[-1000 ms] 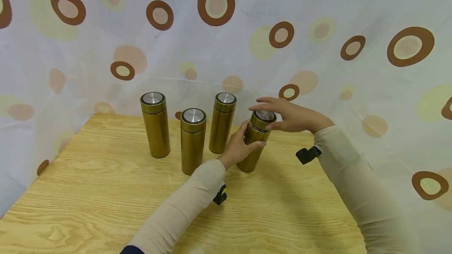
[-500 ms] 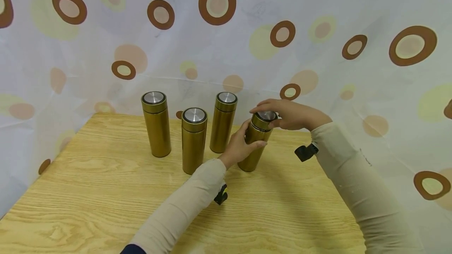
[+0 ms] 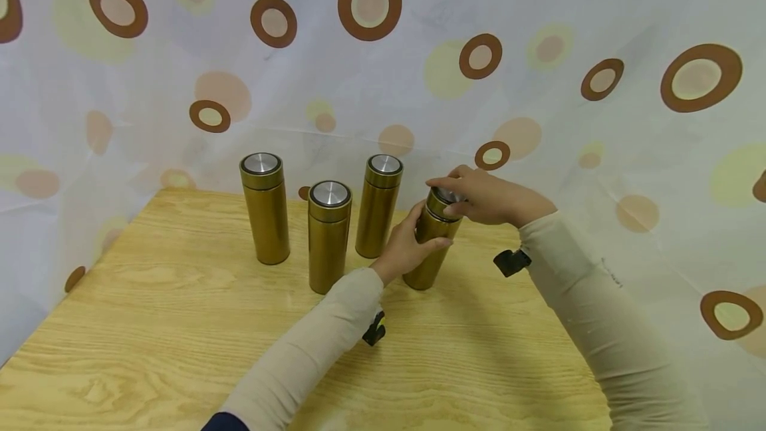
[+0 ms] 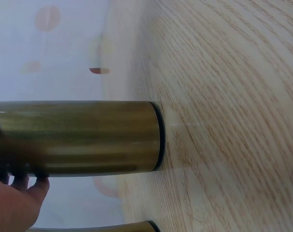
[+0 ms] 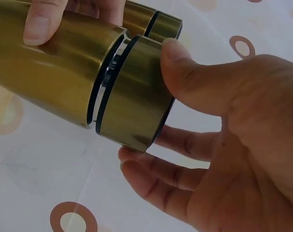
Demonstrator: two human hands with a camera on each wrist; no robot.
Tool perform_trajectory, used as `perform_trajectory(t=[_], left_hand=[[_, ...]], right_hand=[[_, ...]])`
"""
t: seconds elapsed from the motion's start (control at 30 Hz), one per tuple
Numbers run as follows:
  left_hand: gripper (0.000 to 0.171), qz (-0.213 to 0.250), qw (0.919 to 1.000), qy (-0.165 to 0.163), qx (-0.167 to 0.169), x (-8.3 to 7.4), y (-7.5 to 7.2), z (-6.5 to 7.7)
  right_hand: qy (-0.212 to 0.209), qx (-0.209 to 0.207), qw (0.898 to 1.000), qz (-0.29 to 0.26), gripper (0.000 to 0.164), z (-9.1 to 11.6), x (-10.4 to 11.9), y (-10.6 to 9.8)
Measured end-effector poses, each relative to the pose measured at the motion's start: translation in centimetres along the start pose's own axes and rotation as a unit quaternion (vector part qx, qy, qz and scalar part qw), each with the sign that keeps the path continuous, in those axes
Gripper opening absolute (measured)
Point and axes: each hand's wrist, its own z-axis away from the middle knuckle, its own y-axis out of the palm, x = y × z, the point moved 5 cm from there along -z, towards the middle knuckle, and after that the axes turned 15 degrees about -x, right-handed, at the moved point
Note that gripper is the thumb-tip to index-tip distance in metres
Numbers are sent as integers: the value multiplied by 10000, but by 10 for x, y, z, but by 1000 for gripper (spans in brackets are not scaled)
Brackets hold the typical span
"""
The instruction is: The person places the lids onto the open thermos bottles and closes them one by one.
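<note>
A gold thermos bottle (image 3: 428,265) stands upright at the right of a group of similar ones. Its body is gripped by my left hand (image 3: 402,249), thumb across the front. Above, my right hand (image 3: 491,197) holds the lid (image 3: 438,207) between thumb and fingers. In the right wrist view a narrow gap with a silvery neck ring (image 5: 106,77) shows between the lid (image 5: 135,94) and the body (image 5: 64,63). In the left wrist view, the bottle's base (image 4: 112,137) rests on the table, and several fingertips (image 4: 20,182) curl against its side.
Three more gold thermos bottles with silver-topped lids stand to the left: one at far left (image 3: 267,218), one in front (image 3: 328,245), one behind (image 3: 377,215). They share a wood-grain table (image 3: 149,324). A patterned curtain (image 3: 311,85) hangs behind.
My right hand has shifted slightly and its fingers have turned around the lid, closing in on it. My left hand and the bottles stay in place.
</note>
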Motion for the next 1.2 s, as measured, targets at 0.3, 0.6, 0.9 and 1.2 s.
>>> perform_trajectory(t=[0.3,0.6,0.9,1.2], left_hand=[[81,-44,10000,40,-45,1,0,0],[86,-236,9996,-122,-41,4,0,1],[86,-215,9997,-76,-24,3,0,2],[85,-229,9997,-110,-24,4,1,0]], right_hand=[[538,30,9983,234,55,-2,4,3],[1160,-949,9863,685,63,-8,-10,9],[2103,-1688,9593,839,72,-12,-20,16],[2405,-1560,9518,1087,70,-13,-16,17]])
